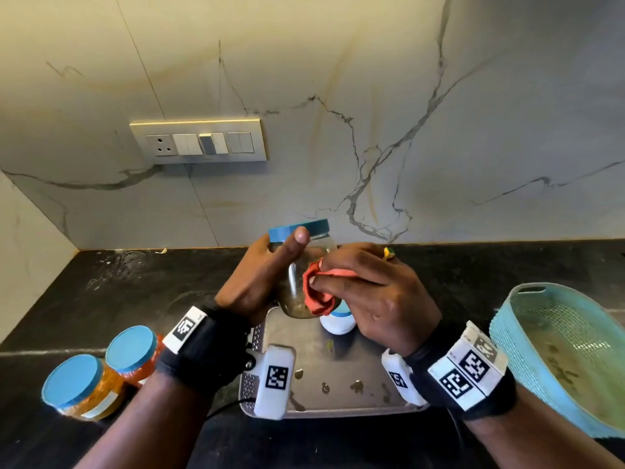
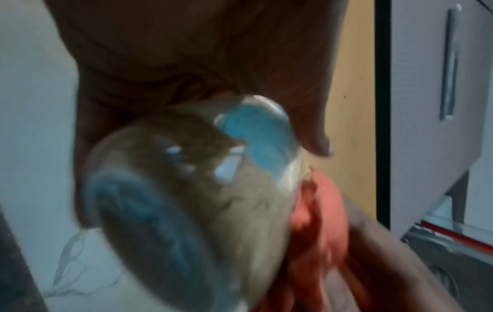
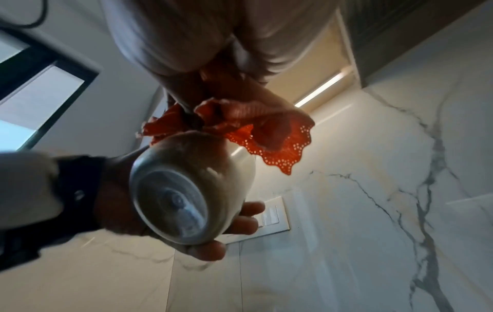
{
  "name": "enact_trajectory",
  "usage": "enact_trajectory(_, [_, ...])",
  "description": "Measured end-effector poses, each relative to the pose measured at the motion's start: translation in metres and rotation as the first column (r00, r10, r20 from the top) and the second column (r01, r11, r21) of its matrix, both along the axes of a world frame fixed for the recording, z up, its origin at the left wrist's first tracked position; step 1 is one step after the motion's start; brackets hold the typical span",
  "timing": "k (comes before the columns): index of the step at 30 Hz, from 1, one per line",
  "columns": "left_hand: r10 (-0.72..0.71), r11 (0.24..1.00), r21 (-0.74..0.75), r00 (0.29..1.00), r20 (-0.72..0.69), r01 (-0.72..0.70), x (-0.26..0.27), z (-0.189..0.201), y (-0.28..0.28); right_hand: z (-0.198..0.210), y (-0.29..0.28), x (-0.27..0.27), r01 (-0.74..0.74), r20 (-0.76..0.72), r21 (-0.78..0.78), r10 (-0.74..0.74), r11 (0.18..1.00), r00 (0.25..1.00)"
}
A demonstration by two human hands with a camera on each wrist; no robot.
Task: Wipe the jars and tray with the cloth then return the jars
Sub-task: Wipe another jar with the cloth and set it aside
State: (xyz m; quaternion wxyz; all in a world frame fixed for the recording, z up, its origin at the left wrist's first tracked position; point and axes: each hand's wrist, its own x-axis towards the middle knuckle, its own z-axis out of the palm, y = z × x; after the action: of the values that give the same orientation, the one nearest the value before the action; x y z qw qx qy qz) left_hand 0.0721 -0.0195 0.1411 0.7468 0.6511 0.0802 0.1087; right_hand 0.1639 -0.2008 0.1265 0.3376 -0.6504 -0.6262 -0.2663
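Gripping a clear jar [image 1: 306,275] around its body, the left hand [image 1: 257,275] is curled with the thumb laid against the blue lid [image 1: 299,228]; the jar is held tilted above the metal tray [image 1: 341,363]. A red cloth [image 1: 316,292] is bunched in the clenched fingers of the right hand [image 1: 375,292] and pressed against the jar's right side. A white jar [image 1: 338,321] stands on the tray beneath that hand. Two orange-filled jars [image 1: 101,377] stand on the dark desk [image 1: 118,299], left of the tray, and a teal basket [image 1: 568,357] is seen at the right.

Bare black stone counter [image 1: 111,292] behind-left; obstacles: two blue-lidded orange jars [image 1: 101,377] front-left, turquoise perforated plastic basket [image 1: 568,353] right, white blue-banded jar [image 1: 338,321] on steel tray [image 1: 338,394].
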Motion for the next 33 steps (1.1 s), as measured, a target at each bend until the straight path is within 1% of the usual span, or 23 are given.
enact_trajectory(1, [-0.007, 1.000, 0.015, 1.000, -0.014, 0.007, 0.000, 0.000, 0.001, -0.002, 0.001, 0.000, -0.006, 0.008, -0.017, 0.006, 1.000, 1.000])
enact_trajectory(2, [0.007, 1.000, 0.013, 1.000, -0.026, -0.007, 0.001, 0.000, 0.002, -0.002, 0.001, 0.002, -0.001, -0.023, -0.005, 0.001, 1.000, 1.000])
enact_trajectory(5, [0.048, 0.999, 0.009, 0.999, -0.024, -0.048, 0.001, -0.002, -0.003, 0.006, 0.006, 0.011, 0.056, -0.225, 0.091, -0.034, 0.994, 0.974])
enact_trajectory(6, [0.065, 0.998, -0.002, 0.998, -0.018, -0.065, 0.001, -0.004, -0.004, 0.008, 0.007, 0.010, 0.062, -0.267, 0.100, -0.033, 0.993, 0.963])
enact_trajectory(7, [0.089, 0.996, -0.020, 0.996, -0.009, -0.089, 0.002, -0.004, -0.004, 0.009, 0.008, 0.008, 0.058, -0.276, 0.103, -0.027, 0.993, 0.961])
enact_trajectory(10, [0.174, 0.981, -0.082, 0.985, 0.006, -0.173, 0.003, -0.001, 0.002, -0.001, 0.004, -0.008, 0.002, -0.196, 0.052, 0.009, 0.999, 0.981])
enact_trajectory(12, [0.210, 0.975, -0.080, 0.978, 0.009, -0.208, 0.003, -0.002, 0.007, -0.011, -0.001, -0.016, -0.028, -0.127, -0.020, 0.025, 0.999, 0.992])
enact_trajectory(14, [0.234, 0.971, -0.063, 0.972, 0.018, -0.232, 0.003, -0.004, 0.008, -0.015, -0.001, -0.016, -0.006, -0.092, -0.041, 0.002, 0.999, 0.996])
enact_trajectory(15, [0.239, 0.970, -0.050, 0.971, 0.020, -0.237, 0.004, -0.005, 0.007, -0.014, 0.001, -0.014, 0.013, -0.109, -0.016, -0.015, 1.000, 0.994])
enact_trajectory(18, [0.234, 0.972, -0.021, 0.972, 0.028, -0.234, 0.006, -0.010, 0.004, -0.003, 0.010, -0.013, 0.067, -0.258, 0.108, -0.037, 0.992, 0.965])
enact_trajectory(20, [0.239, 0.971, -0.036, 0.971, 0.027, -0.238, 0.005, -0.011, 0.004, 0.000, 0.014, -0.018, 0.084, -0.270, 0.131, -0.045, 0.988, 0.962])
enact_trajectory(22, [0.259, 0.965, -0.045, 0.966, 0.026, -0.258, 0.001, -0.007, 0.006, -0.006, 0.013, -0.026, 0.050, -0.185, 0.086, -0.033, 0.995, 0.982])
enact_trajectory(24, [0.274, 0.960, -0.062, 0.961, 0.027, -0.272, -0.004, -0.004, 0.011, -0.017, 0.008, -0.029, 0.012, -0.108, -0.002, -0.012, 1.000, 0.994])
enact_trajectory(26, [0.291, 0.955, -0.070, 0.957, 0.023, -0.288, -0.011, -0.003, 0.016, -0.027, 0.002, -0.028, 0.011, -0.105, -0.065, -0.018, 0.998, 0.994])
enact_trajectory(28, [0.310, 0.949, -0.069, 0.951, 0.009, -0.309, -0.021, -0.003, 0.020, -0.032, -0.002, -0.027, 0.013, -0.162, -0.078, -0.025, 0.997, 0.986])
enact_trajectory(30, [0.333, 0.943, -0.007, 0.943, 0.002, -0.333, -0.032, -0.005, 0.023, -0.035, -0.003, -0.029, 0.007, -0.241, -0.051, -0.019, 0.999, 0.970])
enact_trajectory(33, [0.374, 0.901, 0.233, 0.927, 0.011, -0.366, -0.052, -0.013, 0.036, -0.037, -0.002, -0.033, 0.006, -0.320, -0.015, -0.011, 1.000, 0.947])
